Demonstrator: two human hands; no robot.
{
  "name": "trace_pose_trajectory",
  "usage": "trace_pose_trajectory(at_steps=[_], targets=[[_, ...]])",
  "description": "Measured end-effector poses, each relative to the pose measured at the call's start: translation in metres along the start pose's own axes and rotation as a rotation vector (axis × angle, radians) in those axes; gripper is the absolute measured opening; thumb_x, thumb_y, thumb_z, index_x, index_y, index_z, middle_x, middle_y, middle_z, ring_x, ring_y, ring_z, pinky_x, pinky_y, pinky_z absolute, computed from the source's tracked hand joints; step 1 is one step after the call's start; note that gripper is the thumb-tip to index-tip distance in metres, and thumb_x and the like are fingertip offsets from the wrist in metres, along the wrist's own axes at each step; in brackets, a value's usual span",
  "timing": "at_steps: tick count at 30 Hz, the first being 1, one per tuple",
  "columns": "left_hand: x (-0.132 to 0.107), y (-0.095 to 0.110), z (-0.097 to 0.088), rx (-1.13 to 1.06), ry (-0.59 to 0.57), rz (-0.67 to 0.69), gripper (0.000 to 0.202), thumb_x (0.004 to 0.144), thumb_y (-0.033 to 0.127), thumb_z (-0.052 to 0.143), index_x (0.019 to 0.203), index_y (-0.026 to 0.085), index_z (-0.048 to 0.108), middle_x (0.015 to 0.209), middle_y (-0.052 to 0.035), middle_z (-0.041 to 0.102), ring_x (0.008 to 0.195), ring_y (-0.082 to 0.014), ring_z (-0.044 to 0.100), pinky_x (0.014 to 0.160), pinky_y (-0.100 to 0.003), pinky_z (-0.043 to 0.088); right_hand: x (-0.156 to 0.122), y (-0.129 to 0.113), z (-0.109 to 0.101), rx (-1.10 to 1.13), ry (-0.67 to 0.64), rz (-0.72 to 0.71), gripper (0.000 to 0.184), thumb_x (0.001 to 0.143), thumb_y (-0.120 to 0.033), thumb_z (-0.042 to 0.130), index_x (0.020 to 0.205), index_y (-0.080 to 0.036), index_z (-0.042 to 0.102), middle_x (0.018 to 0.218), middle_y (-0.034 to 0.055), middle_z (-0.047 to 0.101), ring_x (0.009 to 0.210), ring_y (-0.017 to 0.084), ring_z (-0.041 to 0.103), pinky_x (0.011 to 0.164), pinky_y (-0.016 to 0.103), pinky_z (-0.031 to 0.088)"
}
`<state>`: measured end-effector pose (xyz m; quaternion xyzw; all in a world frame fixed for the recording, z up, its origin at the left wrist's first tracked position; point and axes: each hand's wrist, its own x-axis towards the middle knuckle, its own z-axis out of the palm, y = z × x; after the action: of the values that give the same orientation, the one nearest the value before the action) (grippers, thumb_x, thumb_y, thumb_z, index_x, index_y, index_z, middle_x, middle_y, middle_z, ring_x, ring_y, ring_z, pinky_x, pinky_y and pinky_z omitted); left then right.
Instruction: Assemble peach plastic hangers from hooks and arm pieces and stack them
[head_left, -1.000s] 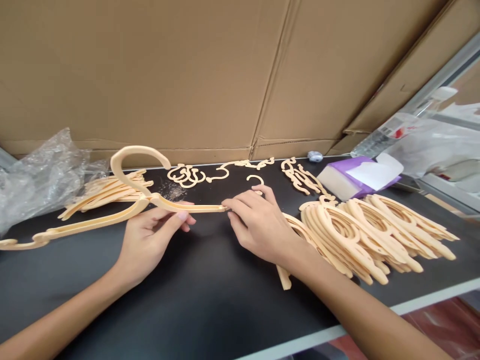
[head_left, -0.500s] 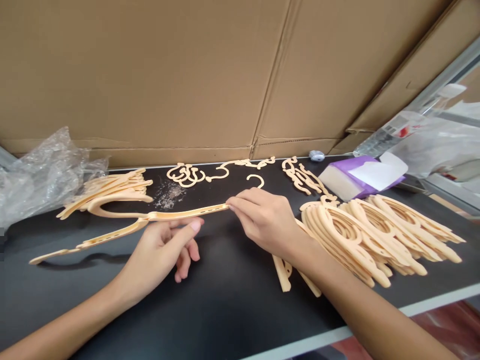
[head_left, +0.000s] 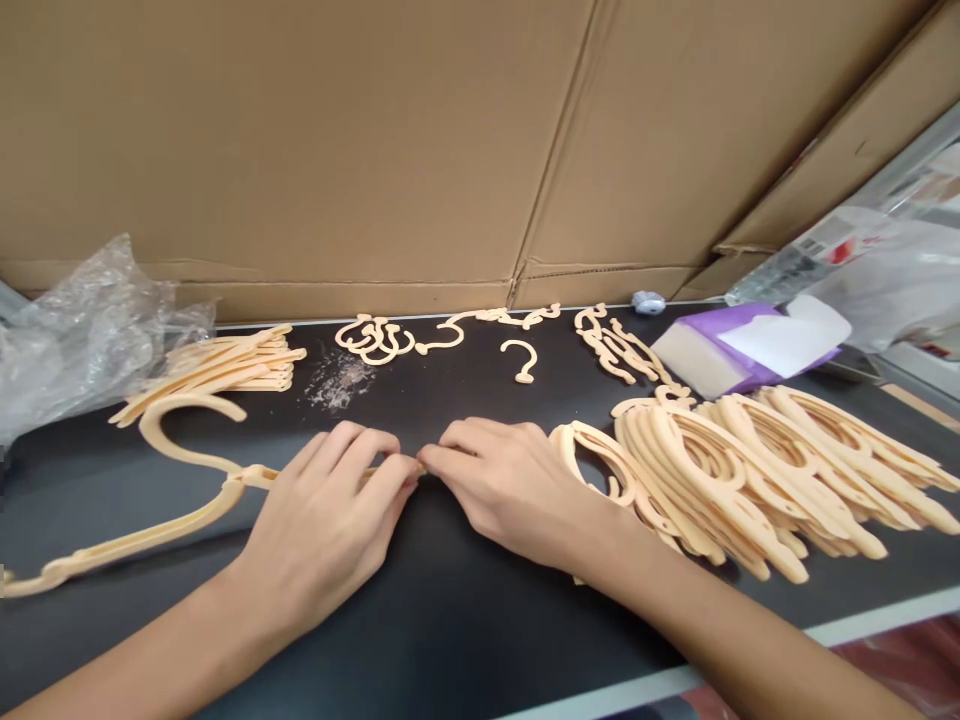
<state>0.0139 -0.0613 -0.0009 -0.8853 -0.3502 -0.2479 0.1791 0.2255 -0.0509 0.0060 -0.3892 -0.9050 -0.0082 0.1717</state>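
A peach plastic hanger (head_left: 172,455) lies flat on the black table (head_left: 450,620), its hook pointing to the far left. My left hand (head_left: 330,520) rests palm down over the hanger's right arm, fingers curled onto it. My right hand (head_left: 510,480) meets it from the right, fingertips pinching the tip of that arm. Both hands' fingertips touch near the middle of the table. A large fanned pile of the same hangers (head_left: 757,465) lies just right of my right hand.
A smaller stack of hangers (head_left: 217,370) and crumpled clear plastic (head_left: 82,335) sit at the left. Trimmed plastic scraps (head_left: 450,335) and a small hook piece (head_left: 521,360) lie along the back. A purple tissue pack (head_left: 742,345) is at right. Cardboard boxes (head_left: 375,150) wall the back.
The hanger, held up off the table a second ago, now lies flat. My left hand turned palm down onto it, and both hands moved nearer to me.
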Motion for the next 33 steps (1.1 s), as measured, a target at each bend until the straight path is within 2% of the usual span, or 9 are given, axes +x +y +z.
trace_pose_trajectory(at_steps=[5, 9, 13, 20, 25, 33], targets=[[-0.008, -0.003, 0.011, -0.171, -0.075, -0.092, 0.009, 0.101, 0.016, 0.052, 0.094, 0.017, 0.058, 0.089, -0.004, 0.065, 0.078, -0.0185, 0.062, 0.069, -0.031, 0.049, 0.0, -0.006, 0.002, -0.016, -0.074, 0.014, 0.021, 0.098, -0.01, 0.051, 0.099, -0.02, 0.07, 0.091, 0.0018, 0.069, 0.079, 0.016, 0.058, 0.055, 0.033, 0.023], [-0.012, -0.005, 0.016, -0.263, -0.114, -0.171, 0.009, 0.101, 0.019, 0.051, 0.094, 0.019, 0.057, 0.091, -0.0033, 0.063, 0.079, -0.018, 0.062, 0.07, -0.03, 0.049, 0.003, -0.007, 0.003, 0.023, -0.132, 0.104, 0.022, 0.102, -0.017, 0.047, 0.1, -0.019, 0.069, 0.094, 0.0041, 0.069, 0.085, 0.018, 0.059, 0.059, 0.033, 0.026], [-0.012, -0.004, 0.016, -0.337, -0.189, -0.239, 0.012, 0.102, 0.021, 0.047, 0.092, 0.02, 0.054, 0.09, -0.0033, 0.061, 0.077, -0.0181, 0.061, 0.066, -0.031, 0.047, 0.004, -0.012, 0.0, 0.026, -0.168, 0.162, 0.025, 0.104, -0.017, 0.043, 0.093, -0.018, 0.065, 0.091, 0.005, 0.067, 0.085, 0.02, 0.059, 0.063, 0.034, 0.028], [-0.008, -0.002, 0.009, -0.468, -0.281, -0.359, 0.015, 0.098, 0.024, 0.049, 0.085, 0.022, 0.055, 0.087, -0.0007, 0.062, 0.076, -0.0174, 0.061, 0.067, -0.031, 0.046, 0.003, -0.019, -0.007, 0.083, -0.235, 0.172, 0.025, 0.102, -0.016, 0.042, 0.095, -0.017, 0.066, 0.092, 0.0044, 0.067, 0.086, 0.019, 0.058, 0.065, 0.034, 0.029], [-0.007, -0.003, 0.011, -0.408, -0.301, -0.315, 0.016, 0.099, 0.02, 0.046, 0.085, 0.021, 0.054, 0.085, -0.0015, 0.061, 0.076, -0.0186, 0.059, 0.067, -0.032, 0.044, 0.007, -0.018, -0.003, 0.08, -0.229, 0.208, 0.023, 0.101, -0.017, 0.044, 0.093, -0.018, 0.066, 0.092, 0.004, 0.068, 0.087, 0.019, 0.059, 0.061, 0.034, 0.023], [-0.011, 0.001, 0.016, -0.33, -0.248, -0.249, 0.02, 0.101, 0.017, 0.042, 0.083, 0.021, 0.049, 0.082, -0.0026, 0.058, 0.074, -0.0189, 0.056, 0.065, -0.032, 0.042, 0.012, -0.015, -0.007, 0.195, -0.309, 0.281, 0.026, 0.101, -0.017, 0.041, 0.091, -0.019, 0.065, 0.093, 0.0025, 0.07, 0.084, 0.017, 0.063, 0.064, 0.03, 0.027]])
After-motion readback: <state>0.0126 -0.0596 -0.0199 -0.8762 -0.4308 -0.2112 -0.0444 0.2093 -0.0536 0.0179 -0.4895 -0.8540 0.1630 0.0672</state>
